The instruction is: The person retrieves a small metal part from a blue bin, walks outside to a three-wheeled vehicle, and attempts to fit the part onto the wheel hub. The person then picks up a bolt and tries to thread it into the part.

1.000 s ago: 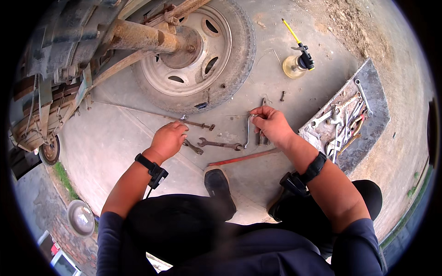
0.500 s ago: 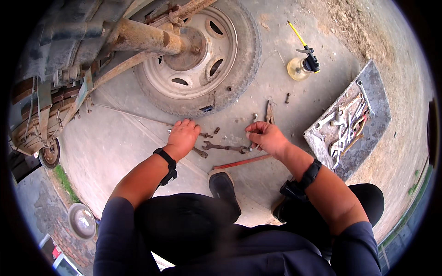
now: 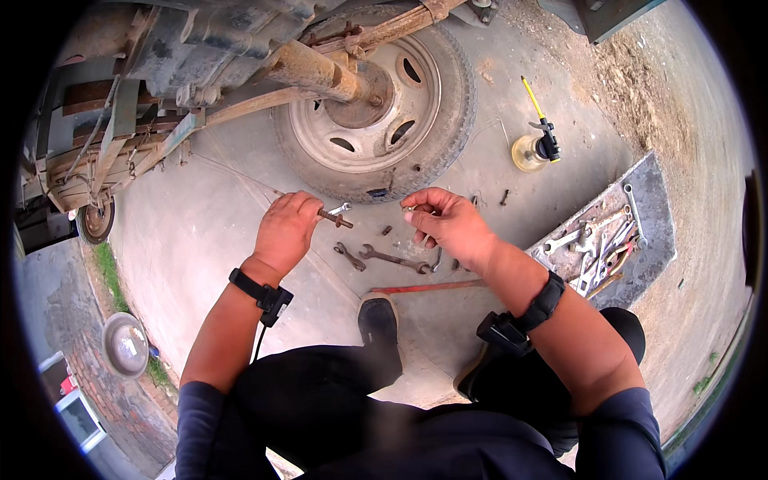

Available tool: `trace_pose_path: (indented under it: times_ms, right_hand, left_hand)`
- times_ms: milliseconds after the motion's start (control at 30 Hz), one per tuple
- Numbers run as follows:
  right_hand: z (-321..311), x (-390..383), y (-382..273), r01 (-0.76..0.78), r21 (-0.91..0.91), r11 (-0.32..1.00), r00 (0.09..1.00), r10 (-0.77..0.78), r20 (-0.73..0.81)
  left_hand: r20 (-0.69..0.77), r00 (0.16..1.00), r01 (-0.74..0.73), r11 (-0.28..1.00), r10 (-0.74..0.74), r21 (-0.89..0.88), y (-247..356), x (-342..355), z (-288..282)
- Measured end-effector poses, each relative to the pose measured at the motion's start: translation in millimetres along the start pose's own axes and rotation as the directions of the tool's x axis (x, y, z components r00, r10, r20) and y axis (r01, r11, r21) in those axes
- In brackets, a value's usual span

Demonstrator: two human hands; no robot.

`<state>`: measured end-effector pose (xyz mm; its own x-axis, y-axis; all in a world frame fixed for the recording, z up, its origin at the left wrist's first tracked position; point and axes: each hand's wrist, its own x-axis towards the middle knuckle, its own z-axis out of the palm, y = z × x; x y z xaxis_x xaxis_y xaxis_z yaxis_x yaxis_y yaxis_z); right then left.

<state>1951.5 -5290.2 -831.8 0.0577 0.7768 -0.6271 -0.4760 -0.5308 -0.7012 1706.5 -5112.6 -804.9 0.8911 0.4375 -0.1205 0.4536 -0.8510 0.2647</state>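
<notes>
My left hand (image 3: pixel 288 227) is closed round one end of a rusty bolt (image 3: pixel 336 218), whose threaded end sticks out toward the right. Thumb and fingertips of my right hand (image 3: pixel 453 227) pinch a small piece (image 3: pixel 409 209), too small to name. Both hands are above the concrete, in front of the tyre (image 3: pixel 340 186). Below them lies a rusty open-ended wrench (image 3: pixel 394 258), with a short dark tool (image 3: pixel 349 256) on its left. A shiny wrench end (image 3: pixel 342 208) shows beyond the bolt, and a small rusty piece (image 3: pixel 387 230) lies between the hands.
Rusty axle parts (image 3: pixel 320 72) hang over the wheel at upper left. A red bar (image 3: pixel 428 286) lies before my shoe (image 3: pixel 378 324). At right stands a metal tray (image 3: pixel 654 228) of wrenches; behind it, a spray bottle (image 3: pixel 530 152). A basin (image 3: pixel 126 346) sits far left.
My left hand has moved left and now holds the bolt up. The right hand has shifted a little up and left, still pinching. The whole view has turned slightly.
</notes>
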Motion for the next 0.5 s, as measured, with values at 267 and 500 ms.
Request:
trace_pose_path:
  times_ms: [267, 500]
  right_hand:
    - [24.4, -36.9, -68.2, 0.087, 0.122, 0.989, 0.984, -0.105, 0.146]
    - [42.2, -42.3, -58.3, 0.113, 0.185, 0.976, 0.978, -0.142, 0.150]
  left_hand:
    - [-0.062, 0.994, 0.091, 0.993, -0.087, 0.078, 12.1, -21.4, -100.0]
    - [-0.127, 0.981, 0.155, 0.986, -0.147, 0.056, 16.0, -56.2, -87.2]
